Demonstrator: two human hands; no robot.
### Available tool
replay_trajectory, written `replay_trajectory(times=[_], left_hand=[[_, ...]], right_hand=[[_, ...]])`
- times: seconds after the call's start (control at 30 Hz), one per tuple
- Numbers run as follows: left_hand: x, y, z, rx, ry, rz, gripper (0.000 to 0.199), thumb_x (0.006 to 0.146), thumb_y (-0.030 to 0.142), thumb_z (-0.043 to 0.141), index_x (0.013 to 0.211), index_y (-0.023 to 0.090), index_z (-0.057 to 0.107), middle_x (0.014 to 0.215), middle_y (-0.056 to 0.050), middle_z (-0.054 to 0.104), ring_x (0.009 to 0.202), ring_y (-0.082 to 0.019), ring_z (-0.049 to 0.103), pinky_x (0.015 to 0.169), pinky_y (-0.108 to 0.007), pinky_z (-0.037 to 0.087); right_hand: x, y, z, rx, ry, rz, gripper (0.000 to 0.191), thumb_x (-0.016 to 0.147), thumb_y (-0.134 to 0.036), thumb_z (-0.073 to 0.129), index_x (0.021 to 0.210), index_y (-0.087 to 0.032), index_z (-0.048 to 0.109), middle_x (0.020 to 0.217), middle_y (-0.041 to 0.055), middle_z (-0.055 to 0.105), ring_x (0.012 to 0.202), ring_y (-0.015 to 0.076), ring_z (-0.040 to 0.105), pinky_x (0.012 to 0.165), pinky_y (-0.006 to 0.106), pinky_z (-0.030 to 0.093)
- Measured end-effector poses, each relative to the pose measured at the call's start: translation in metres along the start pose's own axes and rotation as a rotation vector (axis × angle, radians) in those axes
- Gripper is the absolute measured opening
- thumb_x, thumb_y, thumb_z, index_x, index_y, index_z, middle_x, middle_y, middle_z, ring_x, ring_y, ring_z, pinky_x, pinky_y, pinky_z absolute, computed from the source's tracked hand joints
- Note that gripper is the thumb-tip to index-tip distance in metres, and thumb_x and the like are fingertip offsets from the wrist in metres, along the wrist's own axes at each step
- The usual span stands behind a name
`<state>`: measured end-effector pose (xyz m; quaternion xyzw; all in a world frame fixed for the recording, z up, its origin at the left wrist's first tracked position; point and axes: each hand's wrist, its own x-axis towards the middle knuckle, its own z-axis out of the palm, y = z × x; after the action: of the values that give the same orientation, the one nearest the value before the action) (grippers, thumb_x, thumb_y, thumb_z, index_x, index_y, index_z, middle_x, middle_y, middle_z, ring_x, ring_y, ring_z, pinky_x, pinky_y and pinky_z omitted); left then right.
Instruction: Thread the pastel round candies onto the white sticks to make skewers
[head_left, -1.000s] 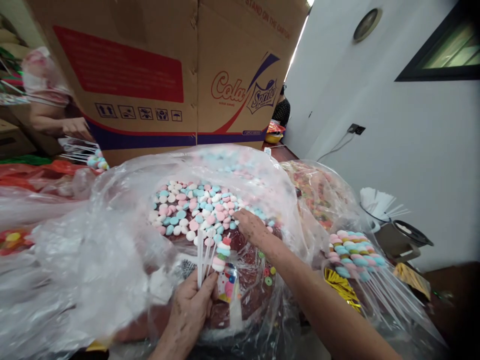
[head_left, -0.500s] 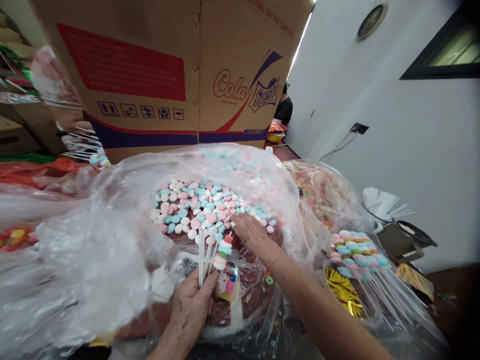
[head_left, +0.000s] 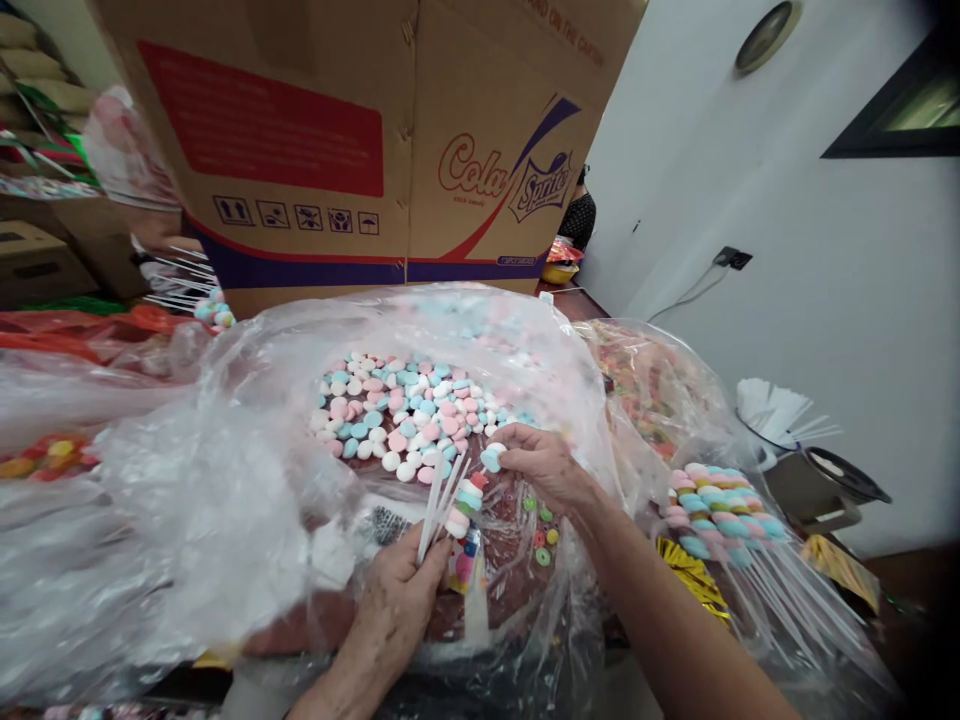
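My left hand (head_left: pixel 409 585) is closed round several white sticks (head_left: pixel 441 500); one of them carries a stack of candies (head_left: pixel 466 503) in pink, white, blue and green with a red piece on top. To its right, my right hand (head_left: pixel 544 462) pinches a pale blue and white candy (head_left: pixel 492 457) between thumb and fingers. Behind both hands, pink, white and blue candies (head_left: pixel 397 410) lie loose in a large clear plastic bag (head_left: pixel 262 340). Small green, yellow and red ring candies (head_left: pixel 541 535) lie below my right hand.
A large cardboard box (head_left: pixel 315 120) stands behind the bag. At the right are finished candy skewers (head_left: pixel 724 510), gold ties (head_left: pixel 690 580), a grey jug (head_left: pixel 821 485) and a bag of gummies (head_left: pixel 660 380). A person's arm (head_left: pixel 161 225) shows at the far left.
My right hand has lifted off the candy pile and moved right, now with a blue and white candy in its fingers. My left hand and its sticks have shifted slightly right.
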<state>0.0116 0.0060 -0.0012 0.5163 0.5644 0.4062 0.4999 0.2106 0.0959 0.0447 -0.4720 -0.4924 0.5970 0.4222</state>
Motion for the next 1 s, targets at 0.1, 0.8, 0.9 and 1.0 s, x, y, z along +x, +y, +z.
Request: replay_trajectory(times=[0.1,0.8,0.9,1.0], left_hand=[[-0.002,0.003,-0.001,0.021,-0.024,0.001,0.025,0.081,0.038,0.054,0.074,0.020,0.068,0.042,0.007,0.044,0.039,-0.013,0.037,0.042,-0.022,0.027],[0.001,-0.001,-0.002,0.110,-0.028,0.001,0.027,0.082,0.038,0.053,0.061,0.021,0.061,0.041,0.007,0.043,0.041,-0.014,0.039,0.045,-0.024,0.028],[0.002,-0.003,-0.003,0.134,-0.058,0.003,0.028,0.083,0.040,0.051,0.063,0.022,0.060,0.044,0.007,0.045,0.042,-0.014,0.040,0.045,-0.024,0.029],[0.001,-0.001,-0.002,0.150,-0.057,0.009,0.030,0.083,0.041,0.049,0.061,0.022,0.058,0.046,0.006,0.046,0.044,-0.014,0.042,0.046,-0.024,0.029]], right_hand=[[-0.006,-0.002,0.003,0.066,-0.028,0.016,0.024,0.059,-0.020,0.073,0.082,-0.016,0.067,0.065,-0.0029,0.065,0.049,0.0092,0.057,0.047,0.021,0.048],[-0.005,0.001,0.000,-0.185,-0.085,-0.078,0.026,0.069,-0.022,0.070,0.094,-0.018,0.076,0.079,-0.0006,0.072,0.066,0.0119,0.063,0.065,0.025,0.051],[-0.008,-0.001,-0.002,-0.342,-0.104,-0.106,0.031,0.072,-0.023,0.066,0.101,-0.018,0.076,0.090,0.0020,0.075,0.076,0.0156,0.065,0.071,0.028,0.051],[-0.013,-0.006,-0.001,-0.443,-0.137,-0.135,0.034,0.076,-0.027,0.064,0.106,-0.018,0.075,0.097,0.0029,0.076,0.082,0.0183,0.067,0.074,0.030,0.053]])
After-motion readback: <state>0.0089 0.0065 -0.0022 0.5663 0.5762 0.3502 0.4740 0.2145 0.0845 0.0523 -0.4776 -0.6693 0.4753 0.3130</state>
